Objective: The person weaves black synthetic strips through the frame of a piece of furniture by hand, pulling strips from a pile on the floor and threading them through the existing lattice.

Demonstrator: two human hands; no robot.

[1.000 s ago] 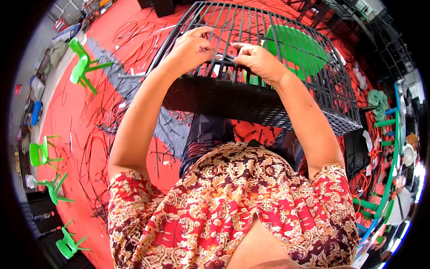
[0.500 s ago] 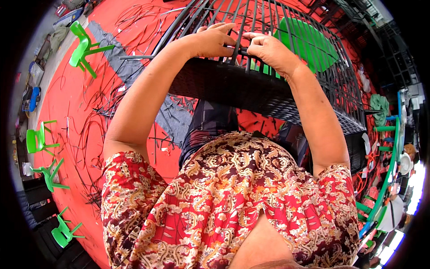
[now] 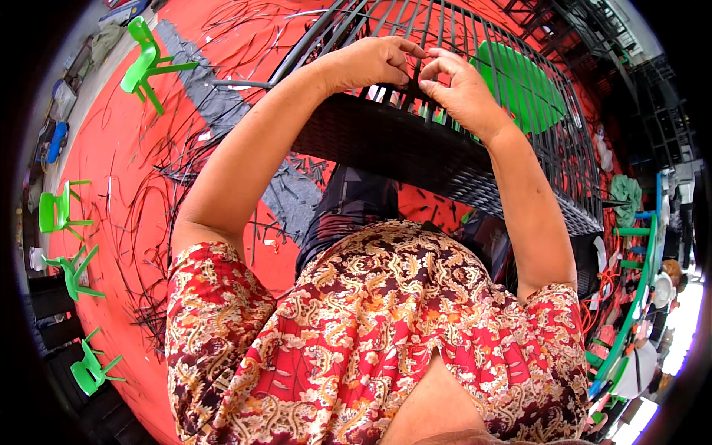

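Head view: the landmark is the black woven frame [image 3: 445, 148], a large basket-like structure of dark upright ribs rising from a densely woven lower band, standing on the red floor [image 3: 148, 245] directly in front of the person. The left hand [image 3: 371, 63] rests on the upper edge of the woven band, fingers curled down over the ribs; its grip is closed on a thin black strand [image 3: 410, 83] at the point where the ribs leave the band. The right hand [image 3: 460, 89] sits just beside the left hand, fingertips almost touching it, thumb and forefinger pinched on the same strand; this grip is also closed to a narrow pinch. Both forearms extend from the lower part of the picture up to the frame's near edge. A green seat panel [image 3: 519, 81] shows through the ribs, behind the right hand and inside the frame. Left of the frame, loose black strands [image 3: 156, 200] lie scattered across the floor, and a grey mat strip [image 3: 222, 111] runs diagonally beneath the frame's left corner. Farther left of the frame, well apart from it, four small green plastic chairs [image 3: 144, 59] stand or lie tipped along the floor edge. Nearest the camera, below the frame, the person's red patterned shirt [image 3: 371, 334] fills the lower picture.
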